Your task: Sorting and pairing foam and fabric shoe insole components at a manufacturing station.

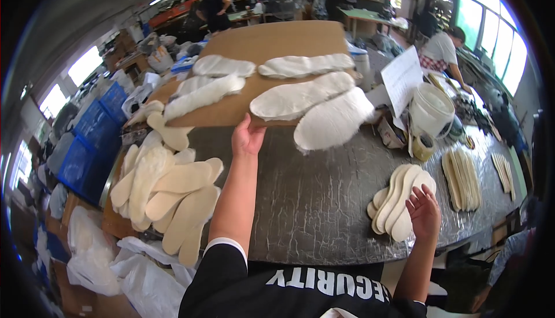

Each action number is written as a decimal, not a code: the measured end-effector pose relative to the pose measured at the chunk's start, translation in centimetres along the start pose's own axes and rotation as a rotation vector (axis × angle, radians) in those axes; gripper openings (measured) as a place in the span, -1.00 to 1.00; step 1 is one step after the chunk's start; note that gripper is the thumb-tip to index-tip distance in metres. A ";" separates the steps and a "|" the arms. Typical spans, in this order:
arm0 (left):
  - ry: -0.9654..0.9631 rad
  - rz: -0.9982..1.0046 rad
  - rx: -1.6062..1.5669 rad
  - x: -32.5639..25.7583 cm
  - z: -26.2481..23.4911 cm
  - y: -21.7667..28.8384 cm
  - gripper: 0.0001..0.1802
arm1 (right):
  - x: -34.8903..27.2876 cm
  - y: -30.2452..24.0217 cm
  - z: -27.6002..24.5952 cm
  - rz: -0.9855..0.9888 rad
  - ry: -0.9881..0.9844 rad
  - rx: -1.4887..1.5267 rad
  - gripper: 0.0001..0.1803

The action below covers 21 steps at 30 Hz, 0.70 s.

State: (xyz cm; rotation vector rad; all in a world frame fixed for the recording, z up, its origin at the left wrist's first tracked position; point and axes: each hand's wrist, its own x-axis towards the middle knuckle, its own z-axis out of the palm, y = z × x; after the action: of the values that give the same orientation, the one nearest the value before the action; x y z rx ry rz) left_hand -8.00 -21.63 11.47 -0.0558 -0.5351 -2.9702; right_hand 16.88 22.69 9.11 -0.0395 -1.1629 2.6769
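Note:
My left hand (248, 137) grips the near edge of a brown cardboard sheet (277, 37), which is raised above the dark table. Several white fleecy insoles (300, 95) lie on the sheet, and one fluffy insole (334, 120) hangs over its near right edge. Fingers apart and holding nothing, my right hand (425, 211) hovers at a fanned stack of cream insoles (399, 199); whether it touches them I cannot tell. On the left of the table, a loose heap of cream insoles (182, 188) lies beside my left forearm.
The table (300, 202) has a dark, shiny covering. At its right are a row of insoles (461, 179), a white bucket (430, 110), a tape roll (424, 146) and a paper sheet (403, 81). Blue crates (92, 141) and plastic bags (95, 254) stand left. People work farther back.

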 end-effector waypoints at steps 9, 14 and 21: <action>0.260 -0.028 -0.075 0.9 -4.7 -6.3 -0.64 | -4.3 -1.4 -5.3 -0.135 0.191 -0.058 -0.72; 0.275 -0.063 -0.084 0.8 -7.1 -7.5 -0.68 | -4.2 -0.4 -3.7 -0.130 0.254 -0.045 -0.76; 0.271 -0.604 0.279 -1.3 -9.7 -8.5 -0.70 | -5.3 1.1 -2.3 -0.202 0.334 -0.387 -0.82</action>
State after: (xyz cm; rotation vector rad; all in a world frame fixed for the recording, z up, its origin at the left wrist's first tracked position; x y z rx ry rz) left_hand -7.92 -16.99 -0.60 0.6313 -1.0799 -3.3306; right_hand 22.13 22.42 6.39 -0.3929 -1.4570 2.1349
